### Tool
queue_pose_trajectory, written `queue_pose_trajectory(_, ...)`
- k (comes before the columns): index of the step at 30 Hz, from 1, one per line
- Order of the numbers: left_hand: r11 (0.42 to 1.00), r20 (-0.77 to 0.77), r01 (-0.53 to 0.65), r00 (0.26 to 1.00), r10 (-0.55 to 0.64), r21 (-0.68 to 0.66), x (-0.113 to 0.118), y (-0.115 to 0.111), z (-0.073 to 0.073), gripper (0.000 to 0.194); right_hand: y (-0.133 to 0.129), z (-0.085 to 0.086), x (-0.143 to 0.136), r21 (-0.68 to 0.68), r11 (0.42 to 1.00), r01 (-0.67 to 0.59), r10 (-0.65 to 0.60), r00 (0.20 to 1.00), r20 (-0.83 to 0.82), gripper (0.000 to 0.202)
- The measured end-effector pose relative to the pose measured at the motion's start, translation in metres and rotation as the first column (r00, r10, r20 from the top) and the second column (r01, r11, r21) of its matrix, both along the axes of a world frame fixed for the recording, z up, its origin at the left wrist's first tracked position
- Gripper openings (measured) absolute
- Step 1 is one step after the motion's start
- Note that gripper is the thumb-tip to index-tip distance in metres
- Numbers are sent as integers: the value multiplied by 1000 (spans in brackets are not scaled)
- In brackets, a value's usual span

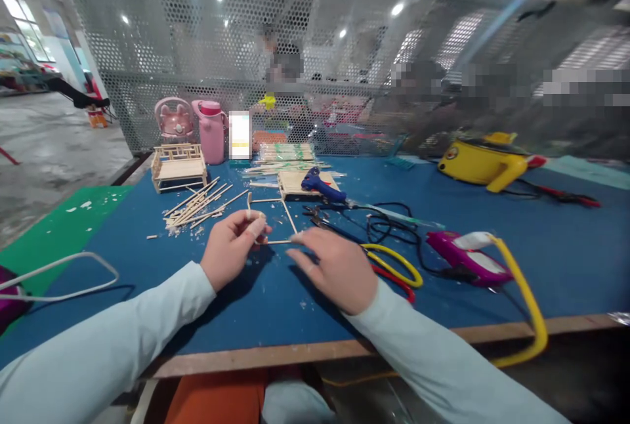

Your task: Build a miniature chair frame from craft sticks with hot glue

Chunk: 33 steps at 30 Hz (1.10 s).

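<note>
A small open frame of thin wooden sticks [290, 216] is held just above the blue tabletop, with a short upright piece at its far left corner. My left hand [231, 247] is closed, thumb and fingers pinching the frame's near left corner; a pale wrap shows on the thumb. At the near right corner, my right hand [337, 266] has its fingertips on the frame, the thumb lower and partly apart. Behind the hands lies a blue glue gun [322, 186], resting on a flat wooden stick panel [290, 182]. Dark-jawed pliers [317, 216] lie just beyond my right hand.
Loose sticks [197, 204] and a finished-looking miniature wooden bed [180, 171] sit at left, near a pink bottle [211, 135]. Rightward are black cable, a purple device [467, 260] with a yellow strap, and a yellow pot [480, 165]. Perforated metal mesh [162, 37] stands behind.
</note>
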<state>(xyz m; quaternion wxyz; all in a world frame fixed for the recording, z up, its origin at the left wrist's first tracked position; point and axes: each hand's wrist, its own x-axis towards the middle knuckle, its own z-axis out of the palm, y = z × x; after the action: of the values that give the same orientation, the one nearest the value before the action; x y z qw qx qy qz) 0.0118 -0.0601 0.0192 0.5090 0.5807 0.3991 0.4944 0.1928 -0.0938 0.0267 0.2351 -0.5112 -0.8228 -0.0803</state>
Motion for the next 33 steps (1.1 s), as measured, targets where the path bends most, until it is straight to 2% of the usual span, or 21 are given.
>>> queue_pose_trajectory(2,985,100,82,993,-67,-154,2,1,1,29,-8,0,31,-51,978,204,-198,974,108,20)
queue_pose_trajectory(5,956,198,169,972,-123,-239,4,0,1,33,-15,-2,79,-150,885,441,-388,876,286,27)
queue_pose_trajectory(6,949,213,192,967,-139,-249,4,0,1,35,-16,-4,91,-203,866,458,-389,870,302,29)
queue_pose_trajectory(8,938,218,224,961,-168,-263,5,-1,-1,36,-18,-6,107,-256,884,392,-331,910,250,31)
queue_pose_trajectory(10,931,213,246,958,-192,-270,6,-1,-2,37,-20,-7,110,-281,903,325,-289,944,162,36)
queue_pose_trajectory(14,919,250,287,943,-221,-269,6,-2,-4,39,-30,3,96,-433,852,293,-349,935,-55,49)
queue_pose_trajectory(16,913,275,302,935,-226,-274,7,-2,-3,42,-36,13,85,-504,848,165,-308,927,-214,50)
queue_pose_trajectory(19,905,307,308,927,-215,-294,8,-5,0,44,-41,26,70,-488,873,15,-211,913,-348,41)
queue_pose_trajectory(22,902,323,311,922,-211,-299,9,-7,3,41,-37,28,54,-406,914,-25,-141,916,-375,40)
queue_pose_trajectory(26,905,324,330,916,-238,-267,9,-9,4,40,-26,18,27,-316,944,-96,-12,947,-321,43)
queue_pose_trajectory(29,915,315,329,916,-249,-232,9,-8,2,36,-22,14,10,-300,952,-57,-20,969,-247,33)
queue_pose_trajectory(33,934,281,301,929,-241,-194,8,-7,0,29,-21,16,2,-284,959,-18,-35,983,-179,34)
